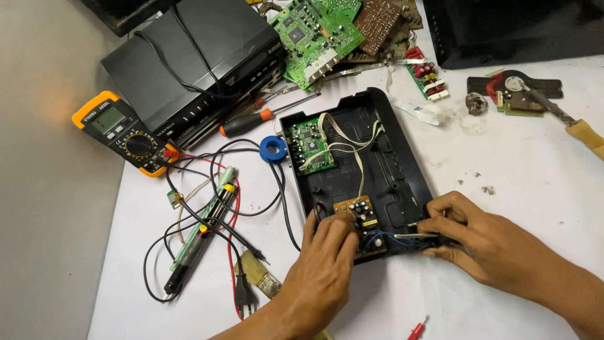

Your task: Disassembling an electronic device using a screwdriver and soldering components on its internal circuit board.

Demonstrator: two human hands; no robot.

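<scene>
Black plastic fills the middle of the frame: an opened, shallow device case (pixel 377 164) lies on a white table sheet (pixel 535 151), its lid off. Inside, at the centre left, sits a small green circuit board (pixel 310 146) with pale ribbon wires running down to a small brown power board (pixel 362 217) studded with dark capacitors at the case's lower edge.

My left hand (pixel 327 255) comes up from the bottom centre, wrist bent, fingers curled down and pressed onto the brown board's left edge, steadying it. My right hand (pixel 478 239) reaches in from the lower right, forearm angled across the sheet, fingertips pinched together on a thin metal tool (pixel 418 235) that points left towards blue wires (pixel 384 238) beside the board. Whether the tool tip touches a wire, I cannot tell.

To do this well, I judge that the left hand should hold the board flat and motionless while the right keeps the tool low and works only at the wire ends, clear of the capacitors.

At the left of the frame lie a yellow and black multimeter (pixel 123 132) with red and black leads, a soldering iron (pixel 201 242), an orange-handled screwdriver (pixel 258 118) and a blue tape roll (pixel 273 149). A black set-top box (pixel 195 56) and loose green circuit boards (pixel 318 28) sit at the top.
</scene>
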